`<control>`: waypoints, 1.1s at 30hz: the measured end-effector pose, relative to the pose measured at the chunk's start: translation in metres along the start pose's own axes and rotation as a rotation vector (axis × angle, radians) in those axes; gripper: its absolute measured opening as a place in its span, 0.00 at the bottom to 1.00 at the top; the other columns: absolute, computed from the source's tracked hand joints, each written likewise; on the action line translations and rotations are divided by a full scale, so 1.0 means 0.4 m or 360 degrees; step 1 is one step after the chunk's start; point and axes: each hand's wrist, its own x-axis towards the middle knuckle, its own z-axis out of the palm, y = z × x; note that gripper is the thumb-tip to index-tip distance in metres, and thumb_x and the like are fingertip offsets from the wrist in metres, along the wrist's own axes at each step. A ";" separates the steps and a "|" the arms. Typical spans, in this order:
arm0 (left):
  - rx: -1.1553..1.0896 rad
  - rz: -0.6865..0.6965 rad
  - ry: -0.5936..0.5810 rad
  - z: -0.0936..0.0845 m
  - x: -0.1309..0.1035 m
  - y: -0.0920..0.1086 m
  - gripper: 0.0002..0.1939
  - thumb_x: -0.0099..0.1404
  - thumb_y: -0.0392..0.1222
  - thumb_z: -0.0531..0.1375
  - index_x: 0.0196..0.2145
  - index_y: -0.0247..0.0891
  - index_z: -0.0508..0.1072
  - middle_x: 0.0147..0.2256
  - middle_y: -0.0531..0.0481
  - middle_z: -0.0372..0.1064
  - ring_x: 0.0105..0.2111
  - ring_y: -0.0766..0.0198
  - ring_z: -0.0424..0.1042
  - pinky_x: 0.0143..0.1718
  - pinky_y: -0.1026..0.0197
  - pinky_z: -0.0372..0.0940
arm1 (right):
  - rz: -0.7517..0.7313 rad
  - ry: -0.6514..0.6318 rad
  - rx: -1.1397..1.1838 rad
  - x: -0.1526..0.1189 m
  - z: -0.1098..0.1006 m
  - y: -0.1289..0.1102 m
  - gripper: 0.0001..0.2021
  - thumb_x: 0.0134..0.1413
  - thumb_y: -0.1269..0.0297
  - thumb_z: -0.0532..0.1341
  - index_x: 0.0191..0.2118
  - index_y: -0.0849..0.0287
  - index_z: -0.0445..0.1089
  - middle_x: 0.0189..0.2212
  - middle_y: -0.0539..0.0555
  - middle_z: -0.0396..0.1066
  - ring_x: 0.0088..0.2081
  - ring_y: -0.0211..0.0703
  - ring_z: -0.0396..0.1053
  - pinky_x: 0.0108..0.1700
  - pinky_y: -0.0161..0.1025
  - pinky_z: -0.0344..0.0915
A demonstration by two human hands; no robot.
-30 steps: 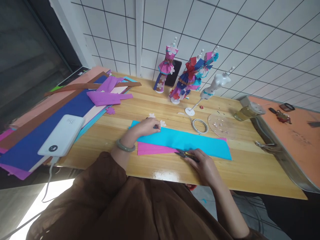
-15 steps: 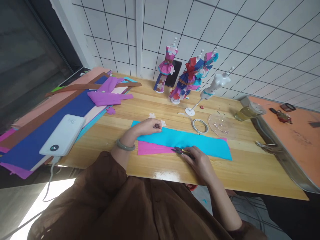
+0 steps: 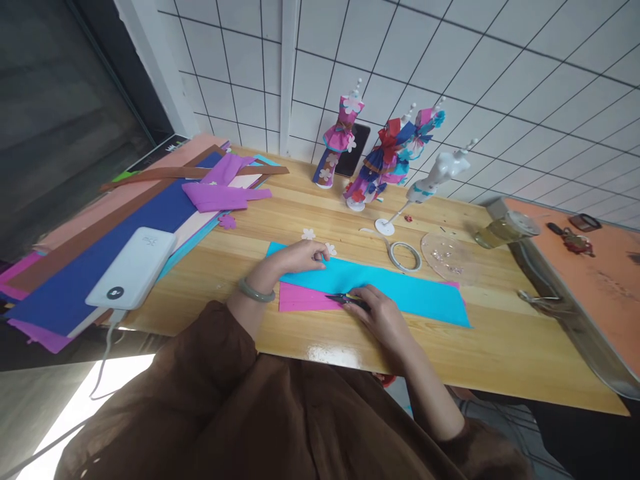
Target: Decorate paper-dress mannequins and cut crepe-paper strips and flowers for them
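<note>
A long blue sheet point(image 3: 420, 297) lies across a pink sheet point(image 3: 300, 297) on the wooden table. My left hand point(image 3: 307, 256) rests on the blue sheet near its left end, fingers curled; what they hold, if anything, is hidden. In my right hand point(image 3: 380, 312) is a small pair of dark scissors point(image 3: 340, 298), its blades pointing left along the edge where blue meets pink. White paper flowers point(image 3: 309, 234) lie just behind my left hand. Behind the blue sheet is a roll of tape point(image 3: 405, 257).
Coloured sheets point(image 3: 120, 233) and a white power bank point(image 3: 133, 268) are at the left. Dressed mini mannequins point(image 3: 340, 133) and a bare one point(image 3: 437, 175) stand at the back. A dish of beads point(image 3: 445, 257), a glass mug point(image 3: 505, 230) and an orange-topped box point(image 3: 590, 267) are at the right.
My right hand and the scissors have moved left along the sheet's edge, the blades now over the pink sheet. My left hand stays on the blue sheet. The view has shifted slightly.
</note>
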 end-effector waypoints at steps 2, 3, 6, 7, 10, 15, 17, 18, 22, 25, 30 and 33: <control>0.0035 -0.0009 -0.0012 0.001 -0.001 -0.001 0.16 0.51 0.40 0.61 0.40 0.36 0.70 0.32 0.51 0.67 0.34 0.66 0.67 0.35 0.65 0.61 | 0.0017 -0.0014 0.0001 0.003 0.002 -0.006 0.15 0.56 0.53 0.53 0.43 0.56 0.68 0.36 0.55 0.70 0.38 0.44 0.68 0.39 0.39 0.64; 0.0050 -0.0012 -0.0024 0.001 -0.001 -0.001 0.18 0.50 0.41 0.62 0.41 0.37 0.70 0.33 0.51 0.67 0.35 0.65 0.67 0.35 0.65 0.61 | 0.0027 -0.0017 0.0001 0.004 0.002 -0.009 0.15 0.56 0.53 0.53 0.43 0.56 0.68 0.37 0.55 0.69 0.39 0.44 0.68 0.39 0.39 0.64; 0.0115 0.0001 -0.0047 0.004 -0.004 0.001 0.23 0.48 0.40 0.63 0.44 0.38 0.68 0.36 0.50 0.67 0.37 0.64 0.67 0.36 0.65 0.61 | 0.0022 -0.0016 0.0005 0.005 0.003 -0.014 0.15 0.56 0.53 0.53 0.43 0.56 0.67 0.37 0.55 0.69 0.39 0.44 0.68 0.40 0.39 0.64; 0.0147 0.0000 -0.0041 0.005 -0.004 0.002 0.23 0.49 0.40 0.62 0.45 0.38 0.68 0.36 0.50 0.68 0.37 0.63 0.67 0.36 0.65 0.60 | 0.0015 -0.0014 0.0006 0.005 0.004 -0.014 0.15 0.56 0.53 0.53 0.43 0.56 0.67 0.37 0.55 0.69 0.39 0.44 0.68 0.40 0.39 0.64; 0.0222 -0.0030 -0.0020 0.009 -0.004 0.003 0.21 0.50 0.37 0.61 0.45 0.38 0.69 0.36 0.50 0.68 0.37 0.63 0.68 0.36 0.64 0.60 | -0.0015 0.0007 -0.0003 0.005 0.009 -0.009 0.15 0.56 0.53 0.53 0.43 0.56 0.67 0.36 0.56 0.70 0.38 0.45 0.68 0.39 0.39 0.64; 0.0220 0.0001 -0.0044 0.006 -0.004 0.005 0.20 0.51 0.36 0.60 0.44 0.37 0.70 0.37 0.49 0.69 0.38 0.63 0.68 0.37 0.64 0.60 | -0.0052 0.0047 -0.0047 0.009 0.017 -0.005 0.15 0.56 0.53 0.53 0.42 0.57 0.68 0.35 0.56 0.70 0.38 0.46 0.68 0.39 0.41 0.64; 0.0218 0.0001 -0.0053 0.004 -0.005 0.006 0.21 0.51 0.36 0.60 0.45 0.37 0.70 0.38 0.49 0.70 0.38 0.62 0.68 0.37 0.64 0.60 | -0.0060 0.0056 -0.0056 0.011 0.019 -0.007 0.15 0.56 0.53 0.53 0.42 0.57 0.68 0.35 0.57 0.70 0.38 0.46 0.68 0.39 0.41 0.64; 0.0218 -0.0005 -0.0057 0.004 -0.006 0.007 0.21 0.51 0.36 0.60 0.45 0.38 0.70 0.38 0.49 0.70 0.38 0.62 0.68 0.37 0.64 0.60 | -0.0064 0.0062 -0.0057 0.012 0.019 -0.008 0.15 0.56 0.53 0.53 0.41 0.56 0.68 0.36 0.57 0.70 0.38 0.46 0.69 0.39 0.41 0.64; 0.0194 -0.0005 -0.0068 0.004 -0.006 0.007 0.20 0.51 0.36 0.60 0.44 0.38 0.70 0.39 0.50 0.70 0.39 0.63 0.68 0.38 0.64 0.60 | -0.0058 0.0067 -0.0051 0.012 0.019 -0.011 0.15 0.56 0.53 0.53 0.41 0.56 0.68 0.36 0.56 0.71 0.38 0.46 0.69 0.39 0.41 0.63; 0.0174 -0.0004 -0.0074 0.007 -0.005 0.003 0.20 0.51 0.36 0.60 0.44 0.38 0.70 0.39 0.50 0.70 0.39 0.63 0.68 0.38 0.65 0.61 | -0.0045 0.0054 -0.0031 0.011 0.020 -0.010 0.15 0.55 0.53 0.53 0.42 0.56 0.67 0.36 0.56 0.70 0.38 0.46 0.68 0.39 0.41 0.63; 0.0171 -0.0009 -0.0080 0.008 -0.006 0.002 0.19 0.51 0.36 0.60 0.44 0.38 0.70 0.38 0.50 0.70 0.39 0.63 0.68 0.38 0.65 0.60 | -0.0028 0.0035 -0.0007 0.009 0.024 -0.008 0.15 0.56 0.52 0.53 0.42 0.57 0.67 0.36 0.56 0.70 0.39 0.46 0.68 0.40 0.42 0.63; 0.0175 -0.0019 -0.0086 0.006 -0.007 0.007 0.19 0.51 0.36 0.60 0.43 0.39 0.70 0.38 0.50 0.70 0.39 0.63 0.68 0.38 0.65 0.60 | -0.0040 0.0043 -0.0016 0.009 0.025 -0.009 0.15 0.55 0.52 0.53 0.42 0.56 0.67 0.35 0.56 0.71 0.38 0.46 0.68 0.39 0.41 0.63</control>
